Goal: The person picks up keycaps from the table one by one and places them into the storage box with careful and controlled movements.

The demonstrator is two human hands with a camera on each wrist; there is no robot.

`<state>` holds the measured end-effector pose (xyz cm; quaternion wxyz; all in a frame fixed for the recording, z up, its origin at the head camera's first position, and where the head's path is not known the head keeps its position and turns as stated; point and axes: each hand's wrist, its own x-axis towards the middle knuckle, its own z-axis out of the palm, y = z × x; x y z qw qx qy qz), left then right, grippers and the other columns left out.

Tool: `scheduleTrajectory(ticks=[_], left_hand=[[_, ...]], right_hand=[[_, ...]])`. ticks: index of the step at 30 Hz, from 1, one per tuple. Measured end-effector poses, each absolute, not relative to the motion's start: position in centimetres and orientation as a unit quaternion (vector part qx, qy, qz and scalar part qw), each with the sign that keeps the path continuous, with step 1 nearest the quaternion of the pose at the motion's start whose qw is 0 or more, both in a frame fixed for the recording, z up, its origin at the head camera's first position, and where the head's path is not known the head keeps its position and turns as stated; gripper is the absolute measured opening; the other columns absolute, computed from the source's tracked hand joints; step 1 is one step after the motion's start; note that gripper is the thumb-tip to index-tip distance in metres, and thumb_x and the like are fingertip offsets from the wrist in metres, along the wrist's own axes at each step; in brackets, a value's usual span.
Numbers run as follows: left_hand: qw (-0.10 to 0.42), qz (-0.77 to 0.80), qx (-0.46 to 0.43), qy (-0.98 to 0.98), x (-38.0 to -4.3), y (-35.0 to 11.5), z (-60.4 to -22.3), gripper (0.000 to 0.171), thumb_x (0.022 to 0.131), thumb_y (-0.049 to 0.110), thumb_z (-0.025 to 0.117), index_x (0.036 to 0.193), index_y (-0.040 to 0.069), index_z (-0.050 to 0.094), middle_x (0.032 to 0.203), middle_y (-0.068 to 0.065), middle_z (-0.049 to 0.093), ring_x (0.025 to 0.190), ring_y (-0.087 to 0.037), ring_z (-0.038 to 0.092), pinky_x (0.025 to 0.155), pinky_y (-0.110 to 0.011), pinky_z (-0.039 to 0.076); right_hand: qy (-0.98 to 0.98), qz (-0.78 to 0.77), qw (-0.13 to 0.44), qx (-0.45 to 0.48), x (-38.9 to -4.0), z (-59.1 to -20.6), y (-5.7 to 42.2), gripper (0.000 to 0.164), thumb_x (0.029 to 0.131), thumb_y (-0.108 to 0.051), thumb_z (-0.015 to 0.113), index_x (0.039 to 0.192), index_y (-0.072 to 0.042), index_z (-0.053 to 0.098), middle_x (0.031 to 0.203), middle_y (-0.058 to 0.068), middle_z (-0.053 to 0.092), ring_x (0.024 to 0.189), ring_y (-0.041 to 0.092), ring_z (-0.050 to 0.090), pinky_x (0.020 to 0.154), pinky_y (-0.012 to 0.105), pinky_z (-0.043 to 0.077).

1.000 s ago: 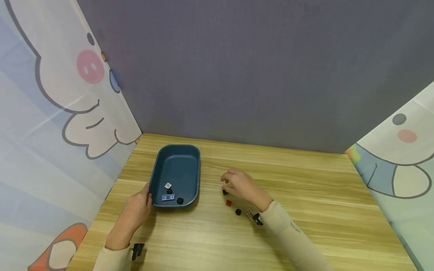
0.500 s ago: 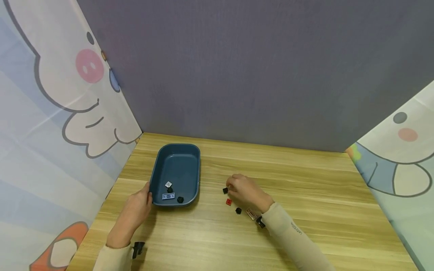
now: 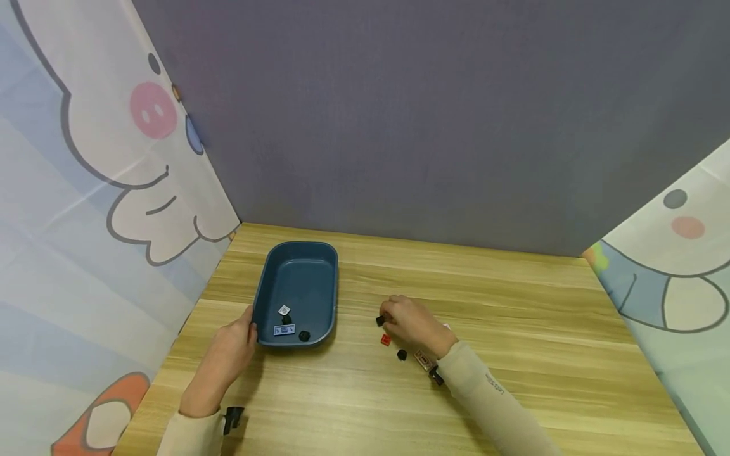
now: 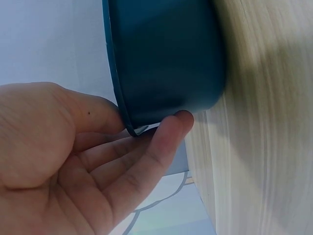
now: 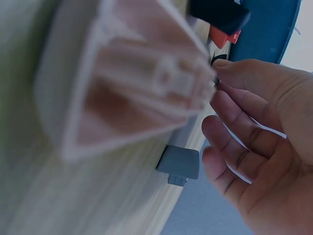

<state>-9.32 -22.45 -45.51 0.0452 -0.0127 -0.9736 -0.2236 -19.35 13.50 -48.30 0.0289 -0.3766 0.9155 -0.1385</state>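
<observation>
My left hand point(image 3: 228, 348) grips the near left corner of a dark blue tray point(image 3: 302, 285), its thumb at the rim and fingers against the outer wall point(image 4: 166, 58). Inside the tray's near end lie a white keycap point(image 3: 284, 310), a wide light blue keycap point(image 3: 284, 330) and two black keycaps. My right hand point(image 3: 413, 322) is down at the table, right of the tray, pinching a small black keycap point(image 3: 380, 321) between thumb and index finger. Its other fingers curl loosely in the right wrist view. Just nearer lies a red keycap point(image 3: 385, 340).
Another black keycap point(image 3: 402, 355) and a wide pinkish keycap point(image 3: 424, 361) lie by the right forearm; the pinkish one looms large in the right wrist view. A grey keycap point(image 5: 180, 162) rests beyond the fingers. A grey panel point(image 3: 399, 126) borders the table's back.
My right hand has come down and slightly to the right, its spread fingers drawing together on the black keycap. The left hand and tray stay put.
</observation>
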Motion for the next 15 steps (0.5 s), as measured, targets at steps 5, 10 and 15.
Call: scheduleTrajectory(ticks=[5,10,15], left_hand=[[0.043,-0.228,-0.012,-0.973,-9.32,-22.48,-45.52,0.043,0.098,-0.002,0.050,0.134,-0.023,0.045,0.120,-0.041,0.057,0.100,-0.053,0.063,0.080,-0.061,0.051],[0.043,-0.228,-0.012,-0.973,-9.34,-22.51,-45.53,0.043,0.098,-0.001,0.051,0.134,-0.023,0.045,0.120,-0.041,0.057,0.100,-0.053,0.063,0.080,-0.061,0.051],[0.043,-0.230,-0.011,-0.972,-9.35,-22.54,-45.55,0.043,0.098,-0.001,0.051,0.134,-0.023,0.045,0.121,-0.041,0.056,0.100,-0.053,0.063,0.080,-0.061,0.051]], right_hand=[[0.914,-0.140,0.027,-0.380,-19.42,-48.41,13.43,0.015,0.090,-0.016,0.076,0.103,-0.010,0.071,0.092,-0.002,0.062,0.082,0.013,0.058,0.068,0.029,0.052],[0.914,-0.147,0.031,-0.378,-19.39,-48.38,13.36,0.015,0.091,-0.017,0.076,0.103,-0.010,0.071,0.092,-0.001,0.062,0.081,0.013,0.058,0.068,0.029,0.052],[0.914,-0.149,0.033,-0.377,-19.40,-48.30,13.28,0.016,0.091,-0.018,0.075,0.104,-0.009,0.071,0.093,0.000,0.062,0.082,0.014,0.059,0.068,0.029,0.052]])
